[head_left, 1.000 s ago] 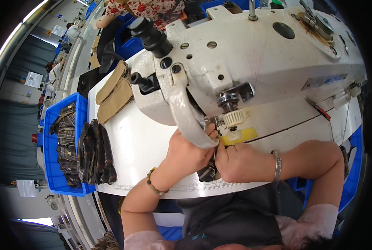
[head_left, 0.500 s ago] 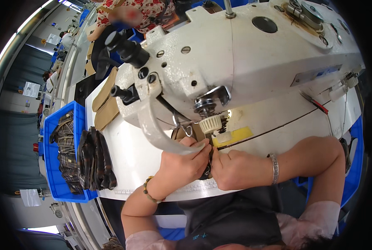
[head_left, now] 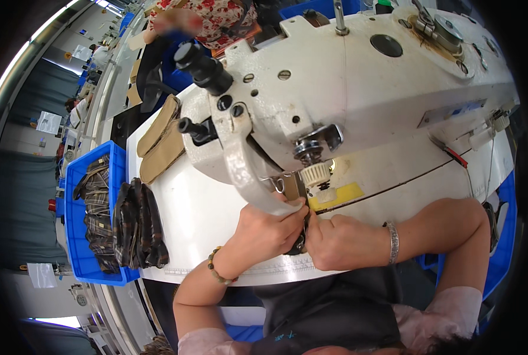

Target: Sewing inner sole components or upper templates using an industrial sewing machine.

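Observation:
A white industrial sewing machine (head_left: pixel 359 89) stands over the table in front of me. My left hand (head_left: pixel 270 231) is closed, thumb and fingers pinching the edge of a dark plaid fabric piece (head_left: pixel 298 244) just below the needle area. Right beside it, my right hand (head_left: pixel 338 239) pinches the same piece from the other side, fingers curled. A brown flat part (head_left: pixel 293 184) reaches from the hands back under the machine head. The needle and the presser foot are mostly hidden by the machine's pale curved lever (head_left: pixel 243 171) and my fingers.
Folded plaid pieces (head_left: pixel 139 225) lie at the table's left edge, against a blue crate (head_left: pixel 74 248) of more plaid fabric. Brown shaped pieces (head_left: pixel 160 145) rest behind them. Red-handled snips (head_left: pixel 450 152) lie at the right. Another person (head_left: pixel 216 23) sits across.
The view has shifted slightly, so the machine appears further right and lower. Both hands keep their pinch on the fabric, and the brown part shows differently under the machine head.

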A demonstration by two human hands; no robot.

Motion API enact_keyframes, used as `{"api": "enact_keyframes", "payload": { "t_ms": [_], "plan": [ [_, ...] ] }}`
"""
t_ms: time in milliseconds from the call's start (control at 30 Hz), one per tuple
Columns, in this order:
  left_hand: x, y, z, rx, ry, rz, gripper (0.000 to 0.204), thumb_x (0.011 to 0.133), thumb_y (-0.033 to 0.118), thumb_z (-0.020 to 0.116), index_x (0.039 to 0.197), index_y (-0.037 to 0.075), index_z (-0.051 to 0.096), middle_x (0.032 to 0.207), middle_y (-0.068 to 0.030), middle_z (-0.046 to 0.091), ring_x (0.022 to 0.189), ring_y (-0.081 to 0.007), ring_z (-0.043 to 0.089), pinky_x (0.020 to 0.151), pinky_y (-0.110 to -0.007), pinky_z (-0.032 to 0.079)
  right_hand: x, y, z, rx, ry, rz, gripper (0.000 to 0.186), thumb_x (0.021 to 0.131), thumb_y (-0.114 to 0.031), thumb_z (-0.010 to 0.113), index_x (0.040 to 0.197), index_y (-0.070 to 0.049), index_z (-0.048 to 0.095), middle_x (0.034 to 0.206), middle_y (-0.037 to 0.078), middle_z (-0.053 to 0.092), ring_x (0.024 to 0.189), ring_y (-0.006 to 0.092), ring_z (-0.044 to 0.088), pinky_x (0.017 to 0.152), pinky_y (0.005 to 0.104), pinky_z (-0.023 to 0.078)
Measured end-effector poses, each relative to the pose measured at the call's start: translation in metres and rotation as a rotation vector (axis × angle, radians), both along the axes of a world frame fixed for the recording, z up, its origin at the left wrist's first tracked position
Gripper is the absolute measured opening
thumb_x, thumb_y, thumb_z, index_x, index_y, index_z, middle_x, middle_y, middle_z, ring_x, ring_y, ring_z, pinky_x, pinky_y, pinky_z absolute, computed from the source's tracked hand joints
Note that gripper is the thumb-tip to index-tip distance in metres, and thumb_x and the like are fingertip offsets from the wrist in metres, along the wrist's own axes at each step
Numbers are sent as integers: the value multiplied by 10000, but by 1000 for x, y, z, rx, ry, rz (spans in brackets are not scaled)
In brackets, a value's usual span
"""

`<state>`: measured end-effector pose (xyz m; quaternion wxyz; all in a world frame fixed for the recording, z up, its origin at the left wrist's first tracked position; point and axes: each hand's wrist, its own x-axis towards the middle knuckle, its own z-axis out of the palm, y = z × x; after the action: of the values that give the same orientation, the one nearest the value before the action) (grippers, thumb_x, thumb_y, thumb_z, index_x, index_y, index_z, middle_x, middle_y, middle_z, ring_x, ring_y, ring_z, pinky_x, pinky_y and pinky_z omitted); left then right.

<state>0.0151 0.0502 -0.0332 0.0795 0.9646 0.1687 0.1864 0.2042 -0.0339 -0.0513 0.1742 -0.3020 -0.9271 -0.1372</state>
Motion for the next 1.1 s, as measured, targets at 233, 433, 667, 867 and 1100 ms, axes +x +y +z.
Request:
{"api": "enact_keyframes", "payload": {
  "t_ms": [233,433,667,867,1100],
  "plan": [
    [4,19,-11,18,-90,51,162,669,79,746,830,89,738,913,-28,727,775,-213,666,634,-334,533,2,14,-10,29,-27,-62,202,700,-163,600,716,31,655,766,228,646,525,162,577,426,278,421],
    [3,17,-10,-12,-98,96,120,711,82,734,831,80,725,914,-33,716,744,-229,650,721,-381,523,1,22,-18,64,115,-57,151,657,-159,616,602,-20,593,597,86,488,474,166,500,401,312,405],
    [1,-12,29,-20,60,178,477,737,144,729,1198,80,626,812,-5,669,806,-209,641,1016,-493,379,9,32,-12,-134,185,-57,161,768,-212,646,755,-51,642,737,88,578,513,181,579,437,312,453],
    [-6,-17,22,55,49,146,540,758,152,729,1284,115,608,721,52,595,750,-133,596,1112,-525,279,10,42,-17,-162,309,-67,129,785,-162,617,734,-43,611,629,71,603,562,246,653,470,389,502],
    [-7,-20,19,75,-26,160,448,778,182,749,1207,121,632,729,64,581,759,-124,579,1134,-529,248,8,39,-5,17,325,-81,130,788,-169,621,762,-42,607,613,66,589,535,217,645,446,349,507]
  ]
}}
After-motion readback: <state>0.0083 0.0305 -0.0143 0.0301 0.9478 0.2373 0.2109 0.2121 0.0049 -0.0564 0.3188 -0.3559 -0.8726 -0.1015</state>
